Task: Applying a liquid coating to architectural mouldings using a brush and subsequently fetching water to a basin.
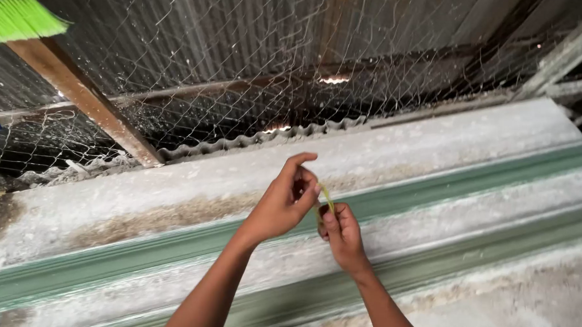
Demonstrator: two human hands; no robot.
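Both my arms reach up toward the top of a wall. My left hand [283, 199] and my right hand [340, 233] meet at a thin yellow-green strip [327, 197], pinching it between their fingertips. The strip runs a short way between the two hands, in front of a pale concrete ledge [433, 146]. What the strip is made of cannot be told.
Chicken-wire mesh [243, 59] covers the opening above the ledge, with corrugated metal sheets [199, 31] behind it. A slanting wooden beam [87, 98] stands at left. Green broom bristles [19, 15] show at top left. Green painted moulding [464, 182] runs along the wall below the ledge.
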